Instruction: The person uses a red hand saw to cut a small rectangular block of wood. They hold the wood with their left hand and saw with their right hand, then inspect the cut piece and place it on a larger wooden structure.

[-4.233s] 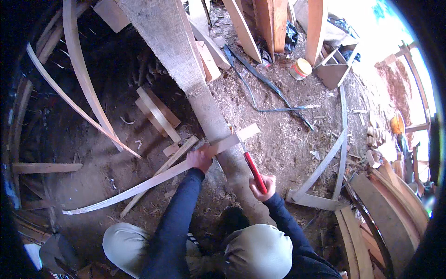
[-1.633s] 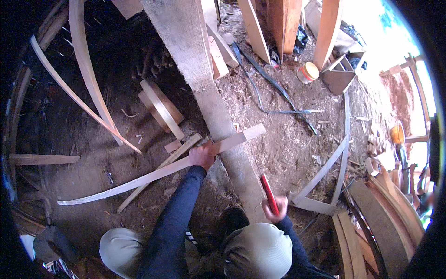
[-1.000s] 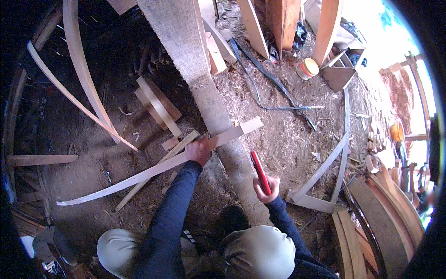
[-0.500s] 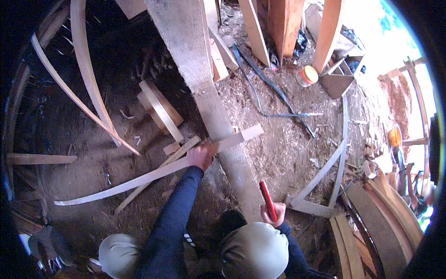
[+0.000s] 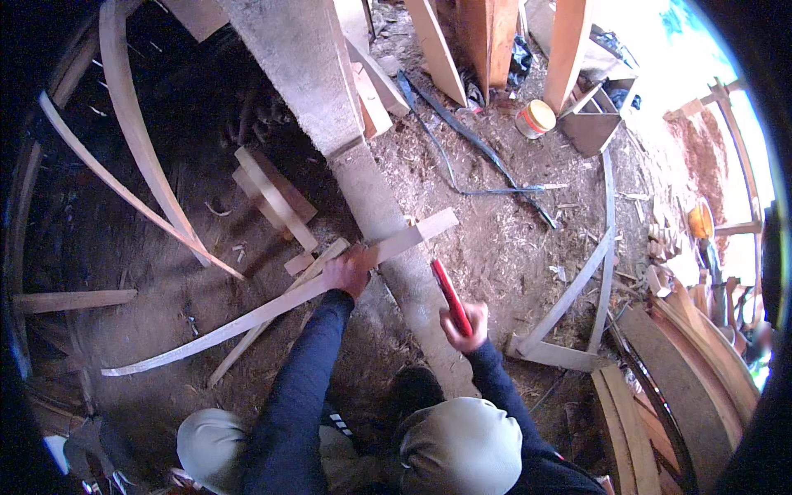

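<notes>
A long, curved wooden strip is laid across a thick wooden beam near the middle of the view, its squared end pointed toward two o'clock and its thin tail swept toward eight. Of the two hands, the left hand is closed over the strip, gripping it just beside the beam's left edge. A red-handled tool is gripped in the closed right hand, at six o'clock from the squared end; its blade cannot be made out clearly. A narrow stick is crossed by the strip toward eight o'clock. Farther out from the middle, wooden blocks are seen at ten o'clock, a lidded jar between one and two, a wooden box at two, and an angled wooden frame at four, on ground strewn with shavings.
</notes>
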### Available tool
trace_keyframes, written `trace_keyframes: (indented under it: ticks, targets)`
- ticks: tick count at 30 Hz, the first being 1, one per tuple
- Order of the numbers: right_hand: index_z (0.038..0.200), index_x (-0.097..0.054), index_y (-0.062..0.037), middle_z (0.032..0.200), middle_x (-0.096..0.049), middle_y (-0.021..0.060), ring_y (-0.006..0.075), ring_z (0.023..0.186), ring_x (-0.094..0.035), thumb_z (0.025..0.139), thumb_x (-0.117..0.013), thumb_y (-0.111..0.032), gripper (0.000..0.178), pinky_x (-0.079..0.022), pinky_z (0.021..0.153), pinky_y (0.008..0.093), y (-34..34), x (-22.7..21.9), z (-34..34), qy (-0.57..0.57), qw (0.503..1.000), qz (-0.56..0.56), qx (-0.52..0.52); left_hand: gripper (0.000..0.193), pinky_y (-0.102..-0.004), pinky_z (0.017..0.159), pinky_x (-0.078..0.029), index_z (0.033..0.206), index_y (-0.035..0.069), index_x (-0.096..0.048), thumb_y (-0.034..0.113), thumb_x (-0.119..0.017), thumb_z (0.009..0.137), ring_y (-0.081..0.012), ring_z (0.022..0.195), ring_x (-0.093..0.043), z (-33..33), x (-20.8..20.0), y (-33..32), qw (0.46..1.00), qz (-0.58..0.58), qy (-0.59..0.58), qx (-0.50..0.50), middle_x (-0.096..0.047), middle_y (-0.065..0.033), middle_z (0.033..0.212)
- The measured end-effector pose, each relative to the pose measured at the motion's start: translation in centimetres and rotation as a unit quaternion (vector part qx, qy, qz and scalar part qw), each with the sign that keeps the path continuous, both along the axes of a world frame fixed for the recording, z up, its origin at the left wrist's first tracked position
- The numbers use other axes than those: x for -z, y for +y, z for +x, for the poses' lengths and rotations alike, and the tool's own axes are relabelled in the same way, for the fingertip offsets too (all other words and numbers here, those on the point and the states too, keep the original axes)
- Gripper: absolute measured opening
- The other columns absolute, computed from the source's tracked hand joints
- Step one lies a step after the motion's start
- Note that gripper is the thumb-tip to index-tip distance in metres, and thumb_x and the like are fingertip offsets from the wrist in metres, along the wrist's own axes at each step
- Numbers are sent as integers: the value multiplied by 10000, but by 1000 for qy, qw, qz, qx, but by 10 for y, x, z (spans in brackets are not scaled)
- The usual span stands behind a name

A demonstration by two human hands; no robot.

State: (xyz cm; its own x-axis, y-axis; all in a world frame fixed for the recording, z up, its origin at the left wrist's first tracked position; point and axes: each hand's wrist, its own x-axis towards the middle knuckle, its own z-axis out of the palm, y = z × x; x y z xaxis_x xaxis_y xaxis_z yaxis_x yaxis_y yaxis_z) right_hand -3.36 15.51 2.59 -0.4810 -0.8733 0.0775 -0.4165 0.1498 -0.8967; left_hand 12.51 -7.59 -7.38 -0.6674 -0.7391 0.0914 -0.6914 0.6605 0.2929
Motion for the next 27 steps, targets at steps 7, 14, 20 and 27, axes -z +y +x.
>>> trace_keyframes:
  ticks: [7, 14, 20, 27]
  targets:
    - [582, -550, -76, 444, -442, 69, 163, 376, -495, 690, -637, -80, 139, -400, 423, 286, 86, -15, 9, 3, 999, 44, 11, 158, -440, 546, -518, 871, 129, -603, 240, -587, 759, -307, 602, -649, -5, -14, 6, 998, 24, -46, -39, -641, -103, 667]
    - [632, -572, -56, 500, -495, 97, 185, 414, -519, 691, -646, -92, 102, -410, 442, 308, 46, 2, 10, -5, 1000, 12, 10, 210, -461, 547, -513, 866, 115, -597, 314, -542, 831, -291, 619, -650, 4, 9, 0, 999, 0, -16, -35, -658, -113, 709]
    - [668, -578, -57, 513, -505, 89, 182, 414, -505, 687, -650, -101, 86, -419, 454, 301, 30, -6, 10, -14, 1000, 6, 21, 150, -442, 527, -514, 855, 131, -626, 201, -603, 725, -303, 605, -646, 1, 2, 4, 1000, -1, -28, -14, -642, -106, 669]
    - [562, -539, -68, 443, -451, 68, 138, 366, -475, 699, -628, -75, 164, -410, 424, 282, 78, -19, 18, -1, 999, 41, 30, 140, -447, 543, -515, 844, 127, -611, 200, -614, 724, -306, 595, -641, -5, -7, 3, 998, -7, -38, -39, -643, -101, 662]
